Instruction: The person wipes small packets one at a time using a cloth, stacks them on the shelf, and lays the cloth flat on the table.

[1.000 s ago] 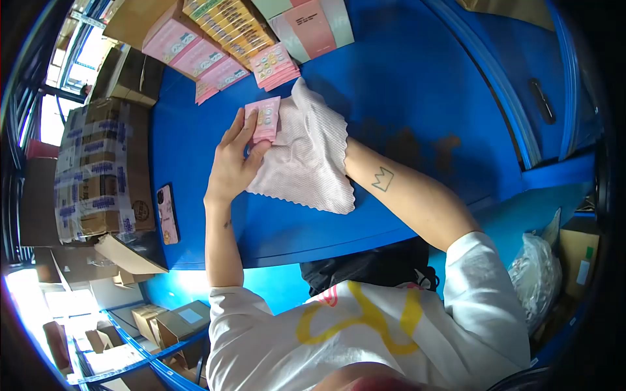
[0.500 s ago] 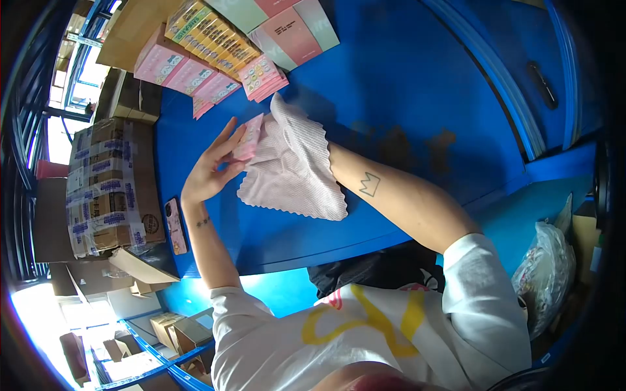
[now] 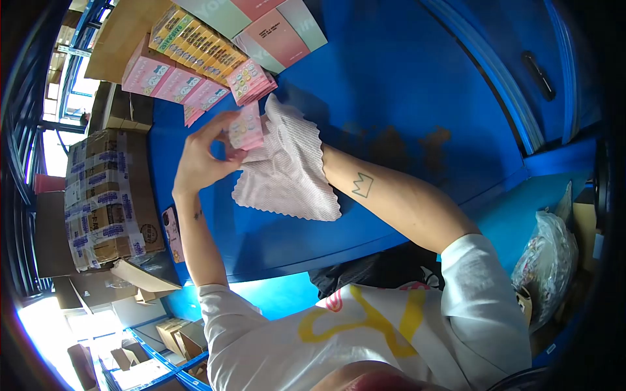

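Note:
My left hand [image 3: 203, 156] pinches a small pink packet [image 3: 246, 129] between thumb and fingers, over the left edge of a pale pink cloth [image 3: 287, 171]. The cloth has a scalloped edge and drapes over my right hand, so its fingers are hidden; only the forearm comes out on the right. Just above the packet, a stack of pink packets [image 3: 249, 82] stands against a row of yellow boxes [image 3: 195, 44]. Pink boxes [image 3: 177, 83] line the left side of that row.
Pink and green boxes [image 3: 277, 36] stand at the back of the blue table [image 3: 391, 78]. A phone [image 3: 173, 233] lies at the left edge beside a taped carton [image 3: 107, 199]. A dark pen-like object [image 3: 538, 77] is at the right. A plastic bag [image 3: 546, 270] hangs lower right.
The whole view has shifted, with the boxes lower and further left. My left hand has turned the pink packet, which now shows its printed face again. The cloth still covers my right hand.

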A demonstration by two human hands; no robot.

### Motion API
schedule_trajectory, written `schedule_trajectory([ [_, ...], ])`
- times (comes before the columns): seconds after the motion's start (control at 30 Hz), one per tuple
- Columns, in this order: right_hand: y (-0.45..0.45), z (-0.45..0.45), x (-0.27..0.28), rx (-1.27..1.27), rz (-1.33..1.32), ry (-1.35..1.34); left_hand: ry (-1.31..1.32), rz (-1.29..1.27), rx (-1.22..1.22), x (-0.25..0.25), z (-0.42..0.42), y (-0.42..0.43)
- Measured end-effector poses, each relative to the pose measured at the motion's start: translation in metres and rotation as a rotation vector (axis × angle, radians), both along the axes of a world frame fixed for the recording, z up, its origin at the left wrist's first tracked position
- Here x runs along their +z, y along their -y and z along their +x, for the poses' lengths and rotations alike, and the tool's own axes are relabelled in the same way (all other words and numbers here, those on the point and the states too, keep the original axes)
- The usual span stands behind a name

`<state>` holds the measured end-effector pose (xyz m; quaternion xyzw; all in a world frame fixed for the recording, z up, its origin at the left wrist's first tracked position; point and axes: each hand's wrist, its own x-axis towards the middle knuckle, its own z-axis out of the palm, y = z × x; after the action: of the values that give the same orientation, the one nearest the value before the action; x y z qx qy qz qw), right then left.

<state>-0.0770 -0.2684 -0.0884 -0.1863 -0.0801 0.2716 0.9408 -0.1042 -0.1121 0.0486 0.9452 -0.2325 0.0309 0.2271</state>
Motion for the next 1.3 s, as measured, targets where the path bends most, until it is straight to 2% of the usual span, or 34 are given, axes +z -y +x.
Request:
schedule_trajectory([
  [0.1, 0.012, -0.005, 0.009, 0.087, -0.081, -0.076, 0.141, -0.072, -0.011, 0.015, 0.018, -0.007],
  [0.17, 0.014, -0.015, 0.017, 0.171, -0.136, -0.128, 0.063, -0.069, 0.17, 0.022, 0.036, -0.007],
  [0.2, 0.014, -0.017, 0.022, 0.214, -0.166, -0.148, 0.067, -0.07, 0.186, 0.018, 0.046, -0.006],
  [0.27, 0.015, -0.018, 0.03, 0.284, -0.227, -0.182, 0.184, 0.024, 0.099, 0.001, 0.065, 0.001],
  [0.3, 0.015, -0.017, 0.032, 0.283, -0.228, -0.177, 0.189, 0.023, 0.099, -0.004, 0.068, 0.005],
  [0.43, 0.012, -0.014, 0.034, 0.153, -0.54, -0.146, 0.267, 0.067, 0.161, -0.029, 0.08, 0.017],
  [0.47, 0.014, -0.018, 0.036, 0.156, -0.539, -0.155, 0.258, 0.068, 0.161, -0.035, 0.081, 0.016],
  [0.6, 0.022, -0.034, 0.047, 0.096, -0.396, -0.091, 0.521, 0.077, 0.107, -0.051, 0.082, 0.008],
  [0.77, 0.022, -0.02, 0.023, 0.328, -0.321, -0.124, 0.484, 0.082, 0.223, -0.057, 0.075, 0.011],
  [0.93, -0.012, -0.015, -0.032, 0.322, -0.196, -0.13, 0.411, 0.088, 0.317, -0.057, 0.073, 0.019],
  [1.13, -0.02, -0.005, -0.029, 0.298, -0.226, -0.041, 0.41, 0.099, 0.329, -0.059, 0.071, 0.022],
  [1.3, -0.02, 0.0, -0.03, 0.242, -0.244, 0.02, 0.524, 0.083, 0.332, -0.072, 0.071, 0.024],
])
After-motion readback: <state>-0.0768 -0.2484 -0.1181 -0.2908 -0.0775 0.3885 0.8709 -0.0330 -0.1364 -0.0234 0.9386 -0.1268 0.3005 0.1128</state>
